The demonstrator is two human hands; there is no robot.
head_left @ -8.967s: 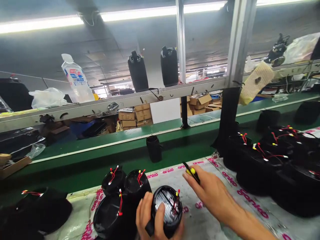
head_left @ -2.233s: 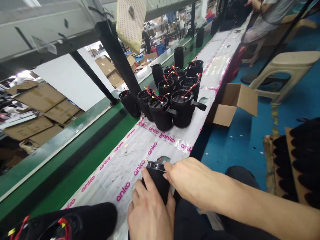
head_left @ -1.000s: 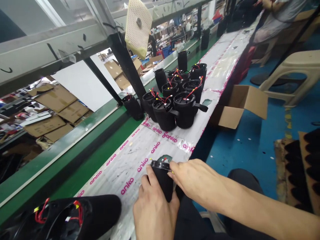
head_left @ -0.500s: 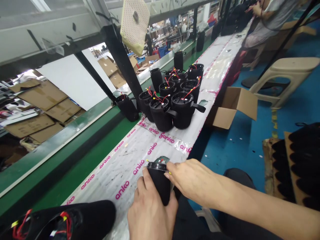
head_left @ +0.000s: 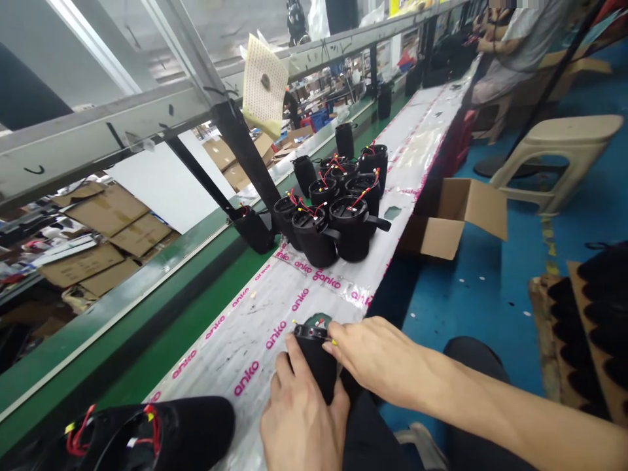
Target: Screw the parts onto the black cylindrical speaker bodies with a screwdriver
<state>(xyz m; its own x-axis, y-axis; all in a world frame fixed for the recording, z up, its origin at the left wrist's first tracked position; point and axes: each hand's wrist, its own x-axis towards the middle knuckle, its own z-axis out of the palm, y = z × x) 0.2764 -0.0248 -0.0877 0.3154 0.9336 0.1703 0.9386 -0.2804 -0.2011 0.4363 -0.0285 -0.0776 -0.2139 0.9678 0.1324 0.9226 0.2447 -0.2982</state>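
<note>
My left hand point(head_left: 305, 412) is wrapped round a black cylindrical speaker housing point(head_left: 316, 366), fingers on one side and thumb on the other. The housing tilts a little, its open rim facing up and away from me. At the right of that rim my right hand point(head_left: 366, 350) is closed in a pinch. A small yellow bit shows under its fingers, but what they hold is mostly hidden. White and yellow wire ends peek over the rim. Farther along stand several like housings point(head_left: 354, 239) with red wires and side straps. Two more housings point(head_left: 196, 428) lie at the lower left.
White wrap printed "anko" point(head_left: 235, 337) covers the bench beside a green conveyor point(head_left: 130, 373). A metal frame with a black post point(head_left: 248, 154) rises at the left. An open carton point(head_left: 434, 235), a plastic stool point(head_left: 559, 147) and a seated person point(head_left: 515, 52) are at the right.
The view has shifted slightly, showing more of the frame overhead. Both hands keep their hold at the same housing; no clear change in their grip shows.
</note>
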